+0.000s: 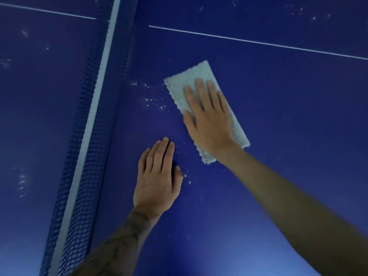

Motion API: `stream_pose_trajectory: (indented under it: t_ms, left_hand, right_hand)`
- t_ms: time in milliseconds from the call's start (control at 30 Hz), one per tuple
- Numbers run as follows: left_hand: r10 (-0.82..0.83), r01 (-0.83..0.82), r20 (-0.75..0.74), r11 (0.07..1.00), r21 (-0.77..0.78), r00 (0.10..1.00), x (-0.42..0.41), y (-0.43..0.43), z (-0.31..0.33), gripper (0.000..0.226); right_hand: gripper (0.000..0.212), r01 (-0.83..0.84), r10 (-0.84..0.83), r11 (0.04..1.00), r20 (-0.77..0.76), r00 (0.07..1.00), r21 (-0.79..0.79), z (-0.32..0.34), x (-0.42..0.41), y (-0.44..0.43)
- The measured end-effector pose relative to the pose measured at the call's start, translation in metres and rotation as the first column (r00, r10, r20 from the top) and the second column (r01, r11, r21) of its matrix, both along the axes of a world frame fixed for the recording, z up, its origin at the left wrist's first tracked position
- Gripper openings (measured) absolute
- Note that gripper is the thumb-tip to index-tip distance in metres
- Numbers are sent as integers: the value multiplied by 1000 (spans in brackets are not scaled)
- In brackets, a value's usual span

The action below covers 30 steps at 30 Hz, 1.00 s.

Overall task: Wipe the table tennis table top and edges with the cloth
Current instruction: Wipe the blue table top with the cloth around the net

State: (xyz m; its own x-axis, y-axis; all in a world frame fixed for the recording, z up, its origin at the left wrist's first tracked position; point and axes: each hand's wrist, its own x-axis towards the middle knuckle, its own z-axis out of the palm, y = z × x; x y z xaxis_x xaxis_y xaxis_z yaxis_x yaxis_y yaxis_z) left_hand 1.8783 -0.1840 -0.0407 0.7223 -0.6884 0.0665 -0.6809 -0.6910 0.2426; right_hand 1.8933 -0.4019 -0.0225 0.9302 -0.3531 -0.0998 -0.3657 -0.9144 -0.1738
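Presses right hand, fingers straight, flat onto pale blue-grey rectangular textured cloth lying on dark blue table tennis table top, right of dark blue mesh net. Rests left hand flat, fingers straight, on bare surface near cloth. Shows white specks scattered between net and cloth.

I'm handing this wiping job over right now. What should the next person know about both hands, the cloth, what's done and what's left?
Right hand lies flat on the cloth, pressing it to the table top right of the net.
Left hand rests flat on the bare table, holding nothing.
Done: cannot tell.
Left: white specks between cloth and net, beside the left hand, past the white line and across the net; edges out of view.
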Motion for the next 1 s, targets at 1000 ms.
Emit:
stream_pose_trajectory:
  t_ms: [1000]
  left_hand:
    - [-28, 29, 20, 999, -18, 999, 3, 1, 3, 56]
  right_hand:
    - [64, 20, -21, 1000, -39, 999, -14, 1, -45, 37]
